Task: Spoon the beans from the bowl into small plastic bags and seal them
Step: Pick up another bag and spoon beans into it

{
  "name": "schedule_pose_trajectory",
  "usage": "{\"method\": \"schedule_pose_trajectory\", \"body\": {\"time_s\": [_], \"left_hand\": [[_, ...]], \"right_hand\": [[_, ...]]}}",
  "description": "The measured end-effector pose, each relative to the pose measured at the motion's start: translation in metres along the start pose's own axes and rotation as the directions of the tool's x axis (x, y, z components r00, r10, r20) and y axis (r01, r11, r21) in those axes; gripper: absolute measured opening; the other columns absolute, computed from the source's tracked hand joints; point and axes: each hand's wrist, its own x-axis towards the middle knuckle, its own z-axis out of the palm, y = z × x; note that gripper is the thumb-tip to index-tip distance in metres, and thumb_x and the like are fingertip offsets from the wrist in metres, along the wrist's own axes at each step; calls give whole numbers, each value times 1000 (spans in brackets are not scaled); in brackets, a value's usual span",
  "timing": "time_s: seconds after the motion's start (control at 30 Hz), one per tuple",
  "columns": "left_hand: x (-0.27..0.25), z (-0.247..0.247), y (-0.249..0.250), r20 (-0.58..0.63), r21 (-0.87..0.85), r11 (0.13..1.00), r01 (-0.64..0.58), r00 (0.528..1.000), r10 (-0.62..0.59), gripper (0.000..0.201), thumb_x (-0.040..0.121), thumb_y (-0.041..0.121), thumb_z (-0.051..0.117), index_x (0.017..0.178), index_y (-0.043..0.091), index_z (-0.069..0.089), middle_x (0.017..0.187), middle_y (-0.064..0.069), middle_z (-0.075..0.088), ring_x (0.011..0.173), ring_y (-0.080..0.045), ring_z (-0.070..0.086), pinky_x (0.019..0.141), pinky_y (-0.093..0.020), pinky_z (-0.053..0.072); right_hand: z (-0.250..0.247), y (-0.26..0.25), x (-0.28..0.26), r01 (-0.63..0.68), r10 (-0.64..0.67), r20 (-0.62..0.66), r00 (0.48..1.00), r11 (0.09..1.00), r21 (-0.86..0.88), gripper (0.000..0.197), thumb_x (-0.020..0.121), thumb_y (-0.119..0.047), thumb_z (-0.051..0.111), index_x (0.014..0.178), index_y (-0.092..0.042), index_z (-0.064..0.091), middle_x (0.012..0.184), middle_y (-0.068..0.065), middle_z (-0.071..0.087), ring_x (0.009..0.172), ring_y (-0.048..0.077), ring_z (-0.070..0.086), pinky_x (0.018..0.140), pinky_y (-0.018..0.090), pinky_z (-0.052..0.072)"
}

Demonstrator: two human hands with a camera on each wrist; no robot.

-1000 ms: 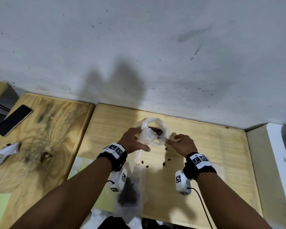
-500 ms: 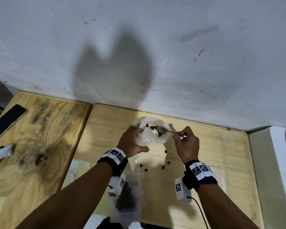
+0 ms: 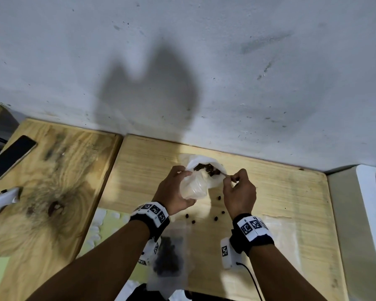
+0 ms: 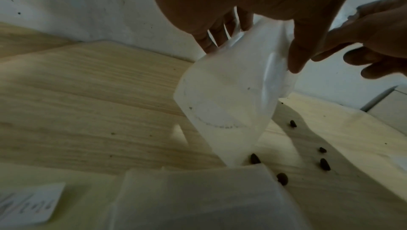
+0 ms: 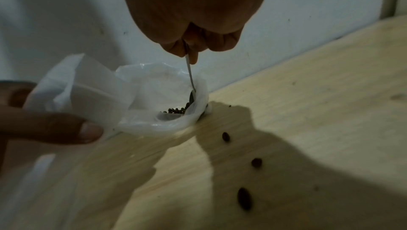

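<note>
Left hand [image 3: 173, 193] gripping translucent white bag [image 3: 194, 186], right hand [image 3: 239, 193] pinching spoon [image 5: 190, 75] among dark beans [image 3: 207, 168]

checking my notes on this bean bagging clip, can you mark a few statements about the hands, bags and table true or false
1. The right hand pinches a spoon dipped into the beans. True.
2. The left hand rests flat on the table. False: it holds a small plastic bag off the table.
3. Loose beans lie on the table. True.
4. The phone lies beside the right hand. False: it is far left.
5. A filled bag lies near the left wrist. True.
</note>
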Motion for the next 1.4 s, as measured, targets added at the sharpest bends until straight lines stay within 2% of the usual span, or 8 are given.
{"method": "schedule_pose_trajectory", "body": {"time_s": [0.27, 0.4, 0.67, 0.83, 0.97, 1.2, 1.3, 1.4], "left_hand": [[6, 2, 3, 36, -72, 993, 95, 995, -93, 86, 55, 39, 90, 130, 20, 53, 138, 7, 39, 116, -12, 51, 99, -29, 45], [11, 6, 5, 51, -142, 981, 133, 991, -127, 85, 54, 35, 91, 129, 20, 53, 135, 8, 40, 116, -12, 50, 97, -26, 44], [16, 4, -4, 59, -234, 936, 265, 964, -258, 88, 55, 31, 92, 132, 15, 51, 136, 6, 42, 120, -15, 49, 103, -33, 44], [15, 2, -7, 123, -190, 944, 269, 961, -249, 84, 57, 31, 91, 130, 16, 52, 137, 8, 41, 118, -14, 49, 101, -30, 43], [19, 1, -7, 156, -258, 912, 318, 946, -285, 85, 54, 29, 93, 128, 15, 53, 131, 7, 48, 116, -16, 54, 99, -33, 47], [25, -5, -8, 214, -343, 840, 421, 906, -366, 89, 51, 25, 93, 128, 17, 50, 124, 0, 59, 109, -20, 61, 93, -37, 52], [27, -11, -10, 213, -341, 830, 441, 896, -389, 84, 54, 19, 93, 126, 16, 50, 121, 2, 58, 108, -19, 59, 88, -32, 50], [29, -15, -11, 222, -339, 823, 455, 889, -400, 87, 53, 14, 92, 129, 15, 49, 122, 2, 56, 110, -20, 58, 89, -34, 51]], "right_hand": [[10, 6, -12, -217, 246, -57, 968, 928, 304, 20, 87, -8, 67, 77, -7, 49, 64, -5, 52, 53, 9, 46, 52, 14, 37], [20, 8, -18, -332, 372, -28, 928, 856, 396, 22, 86, -10, 68, 75, -10, 49, 67, -4, 52, 59, 15, 47, 64, 30, 43], [19, 12, -23, -289, 342, -63, 938, 868, 403, 21, 86, -10, 69, 78, -8, 50, 73, 0, 59, 57, 12, 49, 53, 10, 38], [25, 11, -20, -243, 275, -39, 961, 898, 367, 24, 85, -11, 70, 74, -10, 49, 69, 10, 61, 57, 25, 53, 59, 29, 45], [32, 4, -18, -297, 314, 20, 949, 871, 391, 27, 84, -10, 72, 72, -12, 48, 66, -3, 54, 57, 13, 48, 60, 25, 42], [43, -2, -15, -533, 520, 178, 836, 689, 491, 30, 76, -14, 77, 67, -18, 49, 71, 3, 58, 65, 21, 52, 68, 33, 46], [37, 1, -8, -585, 568, 225, 792, 598, 549, 34, 71, -15, 79, 63, -23, 47, 70, 13, 61, 60, 20, 46, 63, 34, 41], [24, 6, 0, -587, 559, 249, 791, 577, 568, 35, 75, -10, 78, 67, -22, 46, 62, 4, 51, 53, 17, 39, 52, 29, 36]]}}
